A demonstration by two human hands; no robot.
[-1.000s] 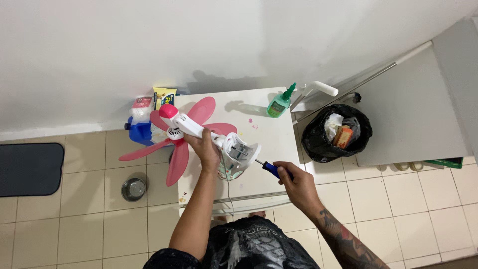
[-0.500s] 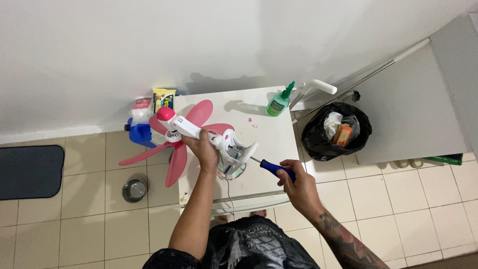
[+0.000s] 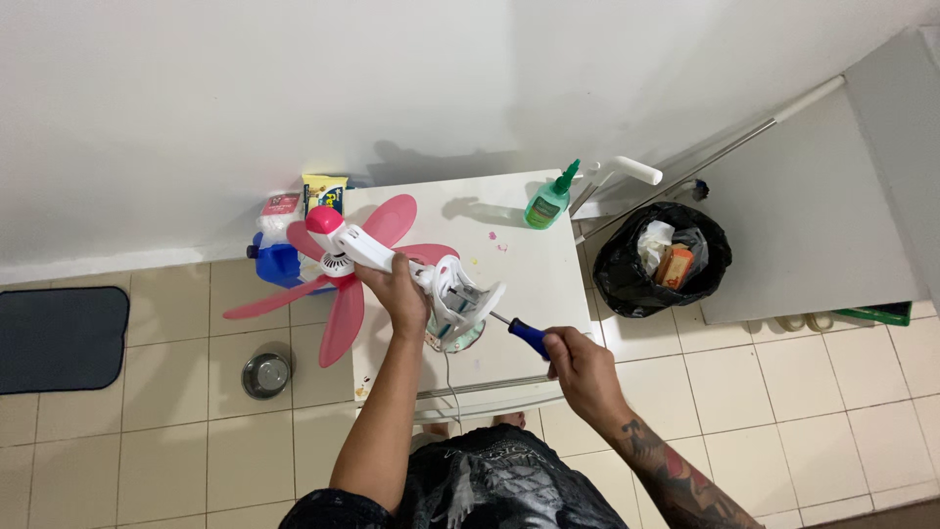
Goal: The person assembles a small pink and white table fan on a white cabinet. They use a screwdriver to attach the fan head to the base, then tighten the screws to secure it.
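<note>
Step in hand, likely: screw work inside white base of small pink-bladed fan [image 3: 392,257], held tilted over white table [image 3: 509,245]. Left hand [image 3: 399,290] closed round fan stem. Right hand [image 3: 571,360] gripped blue-handled screwdriver [image 3: 517,330], tip in open base. Next seemingly called for steady base, tip seated square in screw.

Count: one fan, one screwdriver, one green bottle [image 3: 549,201], one black bin bag [image 3: 664,259], one steel bowl [image 3: 263,374] on floor.

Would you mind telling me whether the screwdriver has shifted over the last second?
Yes. The screwdriver in the right hand has slid slightly left, its blue handle now farther from the black trash bag.
</note>
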